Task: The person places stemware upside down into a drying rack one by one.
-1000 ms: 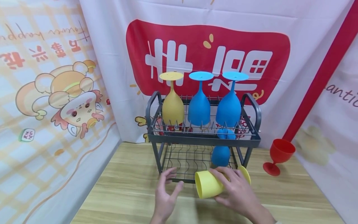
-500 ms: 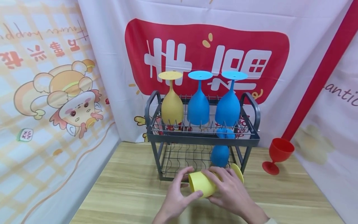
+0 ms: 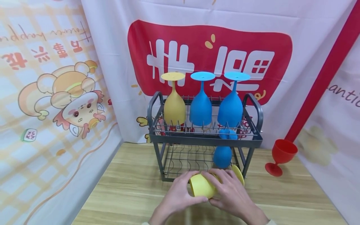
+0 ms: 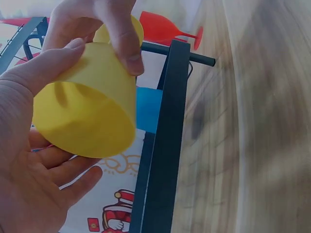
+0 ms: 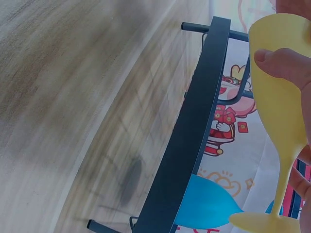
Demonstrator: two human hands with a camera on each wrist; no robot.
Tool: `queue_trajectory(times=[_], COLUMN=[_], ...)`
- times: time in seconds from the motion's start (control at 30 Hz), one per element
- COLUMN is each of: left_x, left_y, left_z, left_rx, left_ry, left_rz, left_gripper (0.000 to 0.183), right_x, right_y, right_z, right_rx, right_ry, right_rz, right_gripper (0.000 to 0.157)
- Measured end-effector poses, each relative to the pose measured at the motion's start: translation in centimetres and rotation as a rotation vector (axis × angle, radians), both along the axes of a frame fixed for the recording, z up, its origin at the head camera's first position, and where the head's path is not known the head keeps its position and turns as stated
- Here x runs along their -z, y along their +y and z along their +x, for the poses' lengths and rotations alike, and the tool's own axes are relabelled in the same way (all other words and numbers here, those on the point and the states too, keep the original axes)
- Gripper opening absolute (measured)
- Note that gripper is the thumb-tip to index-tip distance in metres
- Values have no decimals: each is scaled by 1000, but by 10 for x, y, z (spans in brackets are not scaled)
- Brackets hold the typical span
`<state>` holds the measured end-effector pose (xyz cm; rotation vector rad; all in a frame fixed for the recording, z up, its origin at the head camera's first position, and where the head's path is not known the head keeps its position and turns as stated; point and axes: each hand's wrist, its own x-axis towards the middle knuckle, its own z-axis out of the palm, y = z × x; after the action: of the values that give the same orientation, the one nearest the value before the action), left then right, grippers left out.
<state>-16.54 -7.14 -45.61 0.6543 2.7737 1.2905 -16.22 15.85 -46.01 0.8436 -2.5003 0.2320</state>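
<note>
A yellow plastic goblet (image 3: 202, 187) lies sideways in the air in front of the rack, its mouth towards the left and its round foot (image 3: 238, 175) towards the right. My right hand (image 3: 231, 191) grips the bowl near the stem. At the mouth end, my left hand (image 3: 177, 194) holds the bowl between thumb and fingers; in the left wrist view the thumb lies on its side and the other fingers pass beneath the rim (image 4: 87, 154). Behind both hands stands a two-tier dark metal rack (image 3: 205, 141). On its lower tier a blue goblet (image 3: 222, 157) stands upside down.
Upside down on the upper tier are a yellow goblet (image 3: 174, 109) and two blue goblets (image 3: 201, 111) (image 3: 230, 111). A red goblet (image 3: 284, 151) stands upright on the wooden table (image 3: 112, 190), right of the rack. Printed cloth (image 3: 107, 37) hangs behind and at both sides.
My left hand has moved right from beside the rack's front and closed round the goblet's mouth end. The goblet and my right hand have shifted slightly left.
</note>
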Motion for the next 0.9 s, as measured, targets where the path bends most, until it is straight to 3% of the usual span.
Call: queue_trajectory(times=[0.27,0.57,0.73,0.9], left_x=[-4,7,16,23], left_y=[1,-2,-4,-3], left_z=[-1,0,2,3], left_rx=[21,-66,-131,-179], left_ry=[9,-24,-70,-156], left_rz=[-43,79,204,391], left_gripper=[85,83,80,78], right_x=[3,5,12,22], right_y=[2,7,14,14], right_z=[1,8,18,23], right_rx=[-8,-26,-13,28], right_ry=[17,96,138,131], right_rz=[12,-42,-188,-426], right_gripper=[91,91,65,61])
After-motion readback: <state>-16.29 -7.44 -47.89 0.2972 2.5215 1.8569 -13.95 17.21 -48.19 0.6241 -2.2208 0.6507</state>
